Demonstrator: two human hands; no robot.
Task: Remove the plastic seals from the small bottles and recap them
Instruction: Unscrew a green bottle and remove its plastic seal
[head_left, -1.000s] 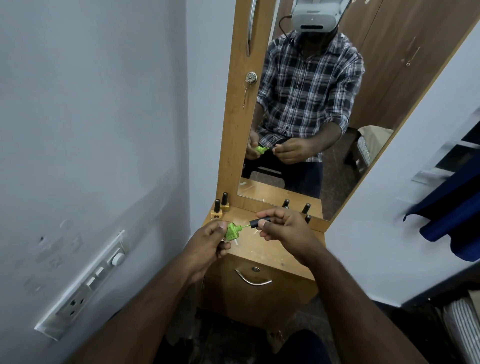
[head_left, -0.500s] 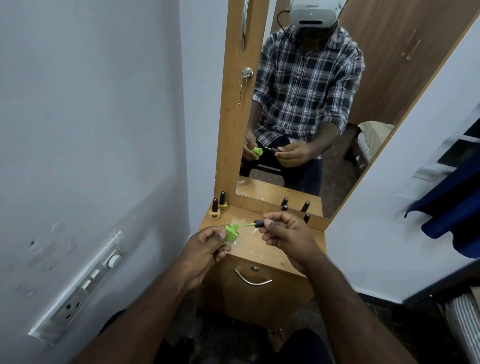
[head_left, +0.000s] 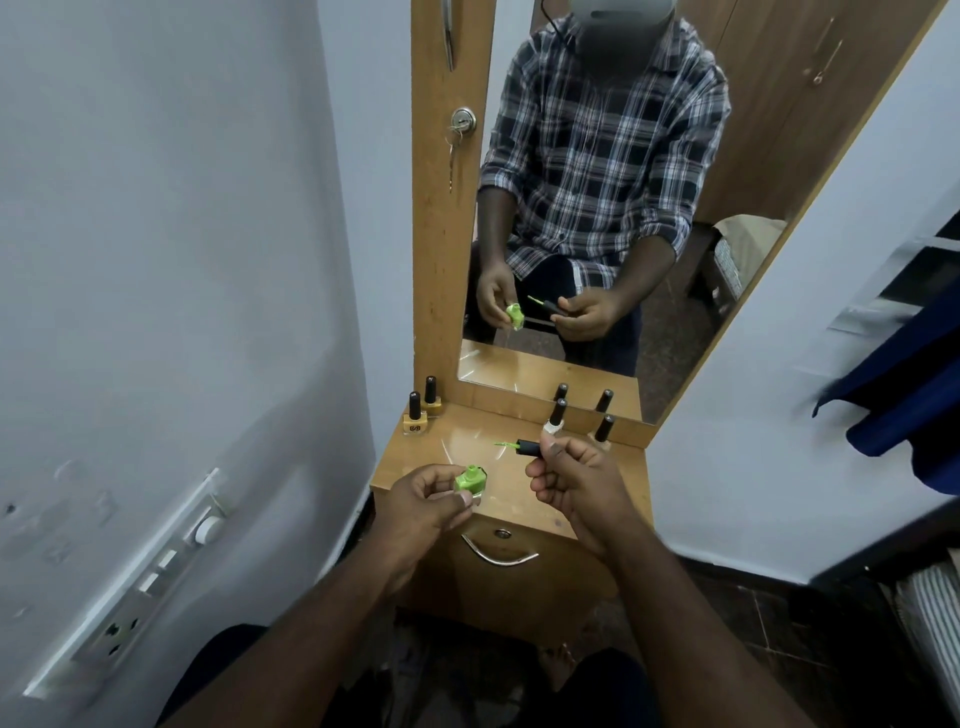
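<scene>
Head view. Left hand (head_left: 426, 496), low centre of frame, pinches a green nail polish bottle (head_left: 470, 480) between thumb and fingers; the bottle is uncapped and tilted. Right hand (head_left: 574, 480), just right of it, has its grip closed round a black cap (head_left: 530, 447) whose green-wet brush (head_left: 505, 444) points left, apart from the bottle. Both are held above the wooden worktop (head_left: 618, 462). Two yellow capped bottles (head_left: 422, 410) stand at the worktop's back left corner. A white bottle (head_left: 555, 420) and another black-capped bottle (head_left: 602, 429) stand at the back right, just before the mirror (head_left: 753, 156). A curved drawer handle (head_left: 498, 557) shows below the hands.
</scene>
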